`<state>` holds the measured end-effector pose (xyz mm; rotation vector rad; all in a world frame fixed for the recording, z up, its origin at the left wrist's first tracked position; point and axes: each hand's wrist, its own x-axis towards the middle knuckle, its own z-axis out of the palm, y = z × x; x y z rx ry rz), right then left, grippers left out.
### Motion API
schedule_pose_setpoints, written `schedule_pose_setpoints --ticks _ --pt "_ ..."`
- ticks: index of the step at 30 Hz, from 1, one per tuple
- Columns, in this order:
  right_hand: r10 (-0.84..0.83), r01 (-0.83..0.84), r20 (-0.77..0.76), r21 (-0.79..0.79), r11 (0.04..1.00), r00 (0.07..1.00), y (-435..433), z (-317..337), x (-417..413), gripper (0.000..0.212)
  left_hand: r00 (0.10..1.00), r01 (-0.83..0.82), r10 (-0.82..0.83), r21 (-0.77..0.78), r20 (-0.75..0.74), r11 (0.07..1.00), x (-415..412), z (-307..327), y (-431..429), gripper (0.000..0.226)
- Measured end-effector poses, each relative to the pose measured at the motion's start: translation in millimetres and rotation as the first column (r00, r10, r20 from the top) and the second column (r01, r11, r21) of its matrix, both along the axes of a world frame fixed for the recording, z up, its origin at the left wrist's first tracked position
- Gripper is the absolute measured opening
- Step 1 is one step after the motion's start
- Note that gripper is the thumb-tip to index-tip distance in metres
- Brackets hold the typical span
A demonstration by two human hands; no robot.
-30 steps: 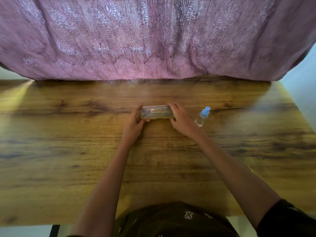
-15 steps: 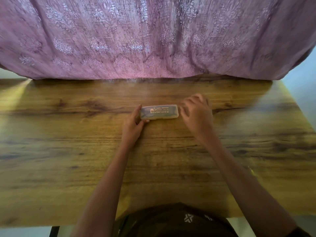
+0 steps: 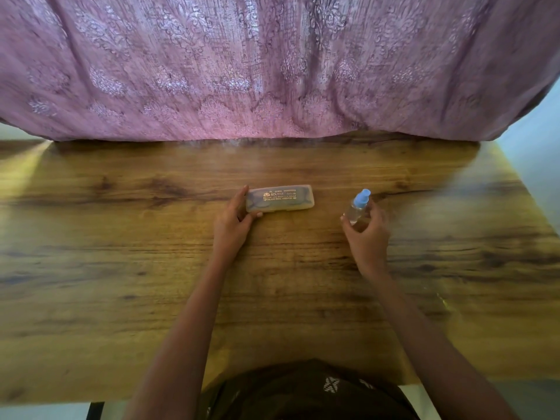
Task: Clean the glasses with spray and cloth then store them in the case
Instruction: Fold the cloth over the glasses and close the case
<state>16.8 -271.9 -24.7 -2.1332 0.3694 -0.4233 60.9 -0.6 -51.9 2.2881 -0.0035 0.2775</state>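
Note:
A closed translucent glasses case [image 3: 280,198] with gold lettering lies on the wooden table [image 3: 121,268]; dark glasses show faintly through its lid. My left hand [image 3: 231,224] grips the case's left end with thumb and fingers. A small clear spray bottle [image 3: 357,206] with a blue cap is held tilted in my right hand [image 3: 368,233], to the right of the case and apart from it. No cloth is visible.
A pink patterned fabric [image 3: 272,71] hangs along the table's far edge. The table's right edge [image 3: 533,213] borders a pale floor. My dark clothing [image 3: 303,392] shows at the near edge.
My right hand let go of the case's right end, moved right to the spray bottle and closed around it. My left hand stays on the case.

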Motion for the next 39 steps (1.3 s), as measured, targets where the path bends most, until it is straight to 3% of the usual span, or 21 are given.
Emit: schedule_pose_setpoints --ticks 10,19,30,35,39 --pt "-0.009 0.01 -0.082 0.016 1.0 0.997 -1 -9 4 0.033 1.0 0.009 -0.009 0.016 -0.018 1.0 0 2 0 0.066" --pt "0.081 -0.087 -0.064 -0.092 0.992 0.995 27 -13 36 0.018 1.0 0.019 -0.019 0.012 -0.003 1.0 -2 2 0 0.067" --pt "0.124 -0.124 -0.002 -0.123 0.985 0.992 26 -21 34 0.028 0.999 0.032 -0.032 0.01 -0.01 0.999 -2 4 0 0.069" --pt "0.163 -0.163 -0.018 -0.011 0.987 0.987 25 -19 29 0.059 0.998 0.056 -0.056 -0.014 -0.003 0.998 -5 4 0 0.077" --pt "0.152 -0.153 0.016 0.037 0.988 0.988 24 -20 20 0.069 1.0 0.013 -0.014 -0.069 -0.013 0.998 -11 6 -3 0.08"
